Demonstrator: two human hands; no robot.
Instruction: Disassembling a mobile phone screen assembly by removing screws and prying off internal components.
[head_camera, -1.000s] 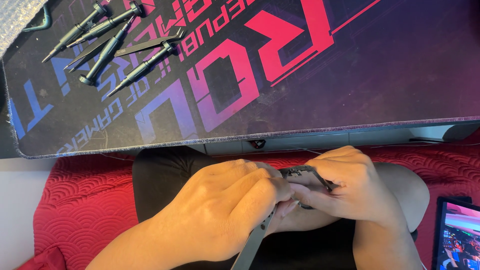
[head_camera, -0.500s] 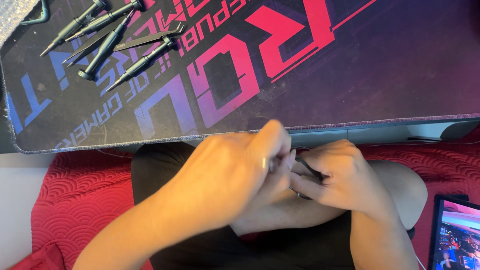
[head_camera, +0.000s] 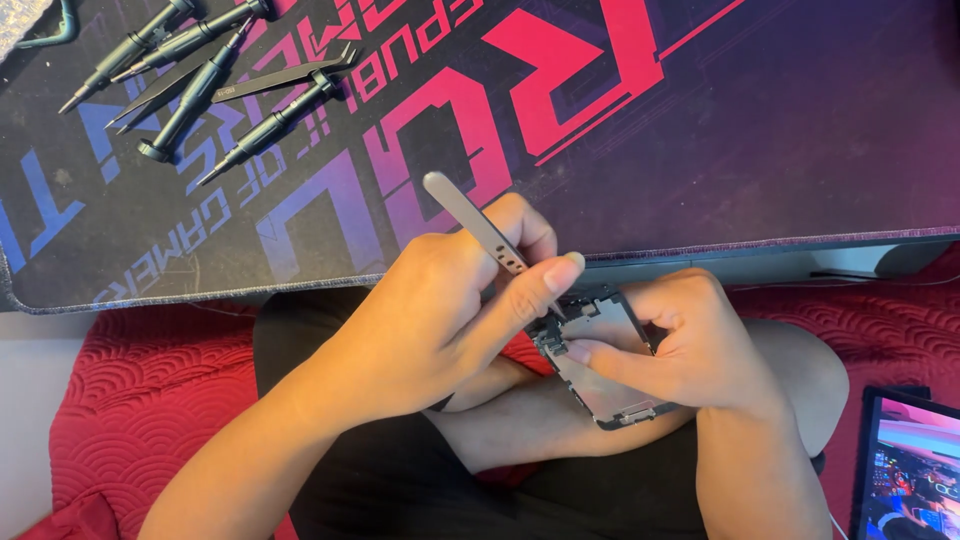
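Tweezers (head_camera: 478, 222), grey metal, pinched in the left hand (head_camera: 440, 320) between thumb and fingers, top end sticking up over the mat edge, tips down at the upper corner of the phone frame (head_camera: 600, 360). Tips look touching the frame's top edge (contact point partly hidden by the thumb, cannot tell exactly). Frame is a flat grey metal plate with dark components along the top, lying tilted over the person's lap, just below the tabletop edge. Right hand (head_camera: 690, 350) clamped on the frame: fingers curled over its right side, thumb pressed flat across the middle. Both hands close together, nearly touching over the frame.

Mat (head_camera: 700, 130), dark with big pink and blue lettering, covers the tabletop. Top left on the mat: cluster of screwdrivers (head_camera: 190, 95), dark grey, lying at slants, some overlapping, plus a second pair of dark tweezers (head_camera: 285, 78) across them. All well apart from the hands. Red patterned cushion (head_camera: 150, 390) under the person, who sits cross-legged in black shorts. Tablet (head_camera: 910, 470) with lit screen at bottom right corner, partly cut off by the frame edge.
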